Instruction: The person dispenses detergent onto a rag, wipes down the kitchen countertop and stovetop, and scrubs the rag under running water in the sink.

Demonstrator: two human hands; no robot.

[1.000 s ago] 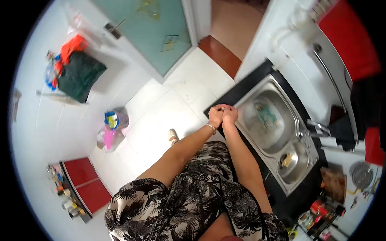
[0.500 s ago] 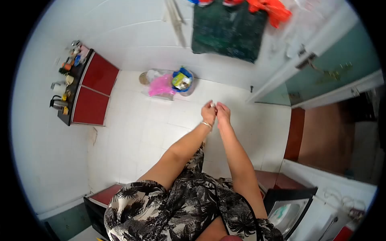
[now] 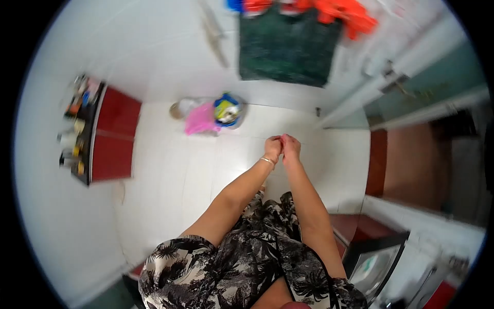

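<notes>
Both arms reach forward over the white tiled floor (image 3: 200, 165), and the hands meet in front of me. My left hand (image 3: 273, 148), with a pale bracelet (image 3: 268, 161) at the wrist, is closed and presses against the other hand. Curled fingers also close my right hand (image 3: 291, 148) beside it. Whatever lies between the fingers is hidden or too small to name. Below the hands, a foot shows in part under the patterned trousers.
Ahead stand a bin (image 3: 229, 110) with a blue liner and a pink plastic bag (image 3: 201, 119). A red cabinet (image 3: 114, 134) carries jars and bottles on the left. A dark green bag (image 3: 288, 46) hangs ahead. The doorway (image 3: 417, 159) and sink (image 3: 374, 270) are on the right.
My hands have come closer together, fingers now touching. A small white bit seen earlier at the left fingers no longer shows. The view has shifted, and the floor things sit slightly lower and further left.
</notes>
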